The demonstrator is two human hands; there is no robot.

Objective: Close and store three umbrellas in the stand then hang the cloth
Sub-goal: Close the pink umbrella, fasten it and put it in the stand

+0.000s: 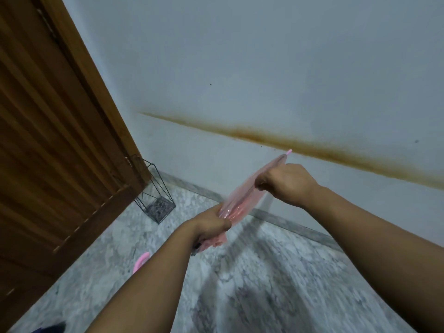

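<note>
Gray floor [264,272] holds an empty stand [156,200]; away from it, left hand [211,224] and right hand [288,183] squeeze one pink umbrella [242,195], folded but not stored.

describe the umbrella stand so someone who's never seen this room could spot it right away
Start at the brown wooden door on the left and follow its edge down to the marble floor. The umbrella stand sits there in the corner against the pale wall. It is the only black wire frame in view, open-sided, with a square mesh base.
</note>
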